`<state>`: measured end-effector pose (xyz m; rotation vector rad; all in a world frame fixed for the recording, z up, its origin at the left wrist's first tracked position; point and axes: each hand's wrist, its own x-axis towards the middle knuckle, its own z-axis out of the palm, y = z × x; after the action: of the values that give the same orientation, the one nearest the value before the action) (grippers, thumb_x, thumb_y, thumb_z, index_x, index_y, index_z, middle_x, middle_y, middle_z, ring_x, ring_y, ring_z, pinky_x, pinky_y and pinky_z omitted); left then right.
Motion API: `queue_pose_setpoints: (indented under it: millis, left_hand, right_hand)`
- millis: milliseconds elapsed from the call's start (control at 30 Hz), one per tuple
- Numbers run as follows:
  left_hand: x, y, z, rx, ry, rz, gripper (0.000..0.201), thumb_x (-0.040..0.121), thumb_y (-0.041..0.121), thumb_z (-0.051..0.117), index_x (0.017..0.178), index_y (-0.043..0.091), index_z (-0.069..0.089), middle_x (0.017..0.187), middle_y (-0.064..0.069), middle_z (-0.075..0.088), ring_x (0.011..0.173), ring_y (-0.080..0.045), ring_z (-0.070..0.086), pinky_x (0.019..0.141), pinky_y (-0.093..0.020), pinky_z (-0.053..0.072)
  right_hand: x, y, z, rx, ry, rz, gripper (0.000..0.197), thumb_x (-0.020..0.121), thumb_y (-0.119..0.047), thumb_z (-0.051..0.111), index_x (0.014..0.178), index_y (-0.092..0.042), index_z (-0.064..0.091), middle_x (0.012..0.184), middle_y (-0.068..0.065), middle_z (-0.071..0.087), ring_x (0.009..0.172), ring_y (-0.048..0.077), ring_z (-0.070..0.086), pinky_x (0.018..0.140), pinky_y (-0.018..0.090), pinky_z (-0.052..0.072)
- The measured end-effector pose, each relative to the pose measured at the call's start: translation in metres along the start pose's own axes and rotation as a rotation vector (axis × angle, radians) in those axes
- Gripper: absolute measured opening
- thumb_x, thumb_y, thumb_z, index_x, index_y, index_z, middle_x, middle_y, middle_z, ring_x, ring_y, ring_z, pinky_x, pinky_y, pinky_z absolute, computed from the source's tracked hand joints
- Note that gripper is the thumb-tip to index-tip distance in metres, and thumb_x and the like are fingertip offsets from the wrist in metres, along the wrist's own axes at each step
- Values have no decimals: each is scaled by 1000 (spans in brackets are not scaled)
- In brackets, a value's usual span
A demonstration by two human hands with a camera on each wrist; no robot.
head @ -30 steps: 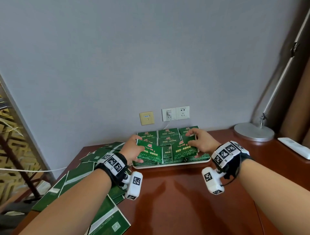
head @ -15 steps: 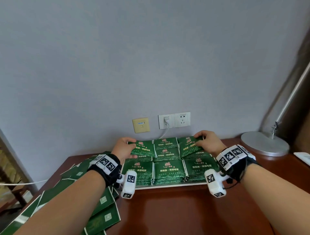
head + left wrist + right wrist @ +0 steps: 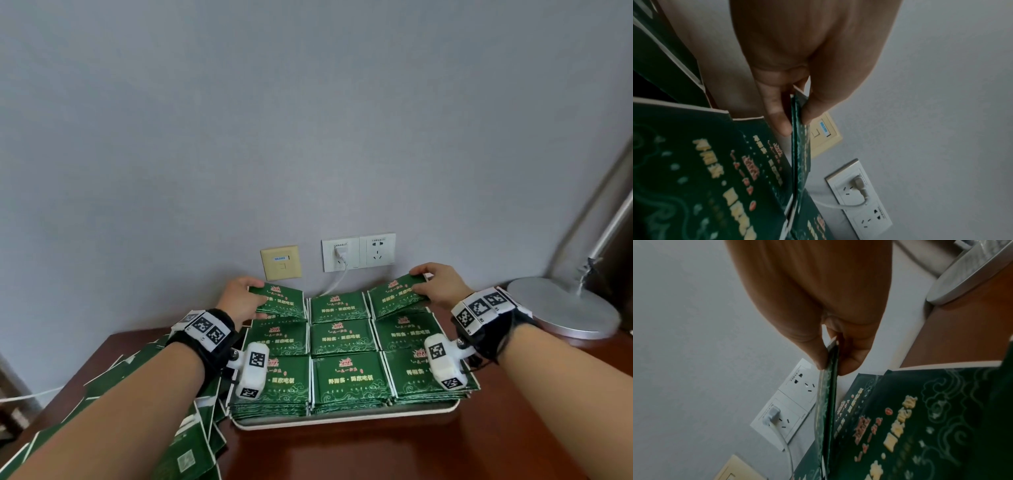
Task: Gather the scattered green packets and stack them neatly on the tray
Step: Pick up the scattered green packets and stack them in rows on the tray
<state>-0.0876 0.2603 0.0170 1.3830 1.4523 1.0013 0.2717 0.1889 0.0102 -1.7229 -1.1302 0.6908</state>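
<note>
Packets fill the white tray [image 3: 342,418] in three rows of three piles, and both hands work at the row farthest from the wrists. The left hand [image 3: 239,301] pinches a thin bundle of green packets [image 3: 279,301] between thumb and fingers, and its far edge is lifted over the pile under the palm. The right hand [image 3: 436,284] holds a second bundle [image 3: 397,299] in the same way, tilted, with the low edge already touching the pile below it. I think the tilt is on purpose: one edge lands first, so the bundle can be squared with the pile before the fingers release. The middle pile [image 3: 337,306] between the two hands lies flat and nobody touches it. Behind the left wrist, many loose packets [image 3: 191,442] lie scattered on the brown table [image 3: 394,452], so much gathering remains.
</note>
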Motion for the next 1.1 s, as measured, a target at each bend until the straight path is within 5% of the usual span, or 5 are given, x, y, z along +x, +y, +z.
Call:
queue_pose_setpoints:
  millis: [133,400,567,700,1100]
  left_hand:
    - [13,-10,1,82,-25,-19,30,89,-11,60,111,8,56,111,-12,53,94,-30,64,61,-29,61]
    - [23,-23,4,275,-41,20,31,87,-5,66,110,14,57,120,-14,54,94,-33,65,71,-35,60]
    - [25,-24,3,342,-61,40,31,87,-2,68,110,15,55,127,-15,53,84,-30,66,63,-29,57]
    - [27,-24,2,365,-74,30,31,87,0,70,109,16,55,125,-13,54,79,-30,69,80,-41,59]
    - [23,-26,-4,435,-135,34,52,88,12,71,136,9,52,126,-12,59,104,-27,62,96,-40,52]
  right_hand:
    - [12,5,3,-83,-14,11,30,81,12,63,100,-12,65,101,13,62,88,34,66,71,44,60]
    - [17,7,6,-210,-17,74,25,76,7,73,90,-12,64,94,7,60,89,33,67,73,45,60]
    - [13,4,7,-222,-8,98,30,77,7,73,100,-10,65,99,7,58,86,32,67,67,40,61]
    - [12,3,10,-259,0,85,35,77,4,74,109,-10,67,107,9,59,85,27,65,60,32,60]
    - [11,2,12,-430,-41,47,39,82,-10,72,120,-7,65,120,10,64,97,21,59,88,29,47]
